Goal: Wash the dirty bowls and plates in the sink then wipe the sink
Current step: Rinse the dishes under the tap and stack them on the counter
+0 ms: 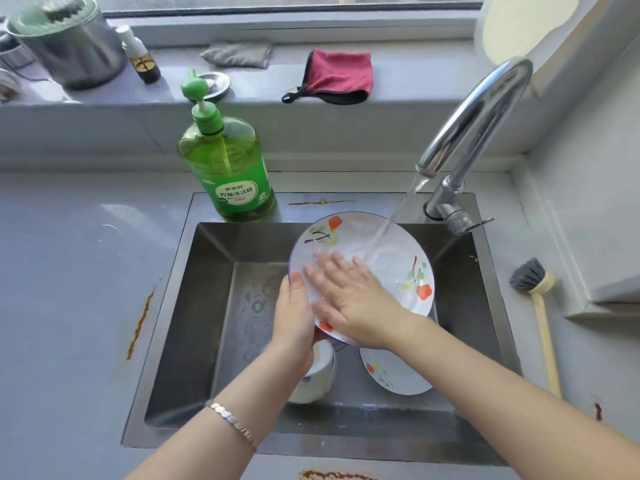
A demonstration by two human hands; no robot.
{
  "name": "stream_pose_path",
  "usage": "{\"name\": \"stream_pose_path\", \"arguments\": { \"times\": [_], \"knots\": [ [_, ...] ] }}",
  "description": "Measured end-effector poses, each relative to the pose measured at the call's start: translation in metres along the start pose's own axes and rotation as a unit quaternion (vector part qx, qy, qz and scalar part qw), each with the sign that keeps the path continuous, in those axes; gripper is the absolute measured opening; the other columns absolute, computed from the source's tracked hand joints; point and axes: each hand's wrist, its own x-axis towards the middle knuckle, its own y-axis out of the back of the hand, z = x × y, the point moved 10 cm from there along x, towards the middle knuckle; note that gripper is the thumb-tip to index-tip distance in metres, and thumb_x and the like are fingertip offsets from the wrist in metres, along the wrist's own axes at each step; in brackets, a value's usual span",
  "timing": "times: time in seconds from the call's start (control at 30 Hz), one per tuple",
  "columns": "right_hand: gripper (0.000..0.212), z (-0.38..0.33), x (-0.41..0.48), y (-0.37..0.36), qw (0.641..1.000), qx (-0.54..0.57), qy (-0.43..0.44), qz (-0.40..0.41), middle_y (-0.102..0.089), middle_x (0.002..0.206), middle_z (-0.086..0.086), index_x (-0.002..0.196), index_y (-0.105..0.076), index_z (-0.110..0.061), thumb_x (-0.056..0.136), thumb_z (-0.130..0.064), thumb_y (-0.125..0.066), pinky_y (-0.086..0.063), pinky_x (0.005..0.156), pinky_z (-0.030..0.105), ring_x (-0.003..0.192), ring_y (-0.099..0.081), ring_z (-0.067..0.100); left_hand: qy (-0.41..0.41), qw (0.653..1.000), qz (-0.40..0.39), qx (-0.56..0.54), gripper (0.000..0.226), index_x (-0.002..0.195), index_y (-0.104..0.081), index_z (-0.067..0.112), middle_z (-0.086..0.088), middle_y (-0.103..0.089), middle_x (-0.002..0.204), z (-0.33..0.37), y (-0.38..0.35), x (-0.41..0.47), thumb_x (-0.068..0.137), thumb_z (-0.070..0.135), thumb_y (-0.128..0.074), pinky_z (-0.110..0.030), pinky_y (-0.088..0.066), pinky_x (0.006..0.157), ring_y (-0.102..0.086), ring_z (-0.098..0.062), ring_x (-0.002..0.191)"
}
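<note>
A white plate with orange flowers (394,261) is held tilted over the steel sink (194,306), under running water from the faucet (478,112). My left hand (294,320) grips the plate's lower left rim. My right hand (349,299) lies flat on the plate's face, fingers spread and blurred. Below in the basin lie a second flowered plate (394,375) and a white bowl (317,375), both partly hidden by my arms.
A green dish soap bottle (228,168) stands at the sink's back left edge. A dish brush (540,306) lies on the counter to the right. On the sill lie a red cloth (339,76), a grey cloth (239,55), a metal pot (69,43).
</note>
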Motion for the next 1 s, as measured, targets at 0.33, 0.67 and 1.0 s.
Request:
{"name": "stream_pose_path", "arguments": {
  "times": [0.33, 0.67, 1.0],
  "knots": [
    [0.066, 0.030, 0.006, -0.009, 0.999, 0.006, -0.041, -0.025, 0.025, 0.151, -0.005, 0.144, 0.016, -0.027, 0.088, -0.055, -0.006, 0.020, 0.108, 0.027, 0.139, 0.024, 0.012, -0.014, 1.000, -0.012, 0.020, 0.026, 0.097, -0.052, 0.035, 0.006, -0.064, 0.108, -0.001, 0.007, 0.005, 0.099, 0.045, -0.028, -0.039, -0.055, 0.074, -0.064, -0.019, 0.095],
    [0.066, -0.016, 0.012, -0.002, 0.996, 0.003, 0.084, -0.001, 0.026, 0.141, -0.017, 0.145, 0.008, -0.033, 0.085, -0.057, -0.006, 0.015, 0.111, 0.027, 0.133, 0.023, 0.001, -0.045, 0.998, -0.019, 0.046, 0.029, 0.108, -0.057, 0.034, 0.005, -0.064, 0.119, 0.011, 0.019, 0.011, 0.098, 0.044, -0.032, -0.049, -0.048, 0.094, -0.059, -0.018, 0.113],
    [0.063, 0.104, -0.017, 0.027, 0.932, 0.234, -0.216, 0.173, -0.012, 0.156, 0.007, 0.146, -0.025, -0.016, 0.092, -0.032, -0.053, -0.007, 0.114, 0.031, 0.143, -0.009, 0.020, -0.035, 0.998, 0.006, 0.042, 0.028, 0.109, -0.053, 0.035, 0.006, -0.067, 0.105, 0.026, 0.039, 0.022, 0.097, 0.048, -0.031, -0.037, -0.058, 0.060, -0.067, -0.022, 0.088]
  ]
}}
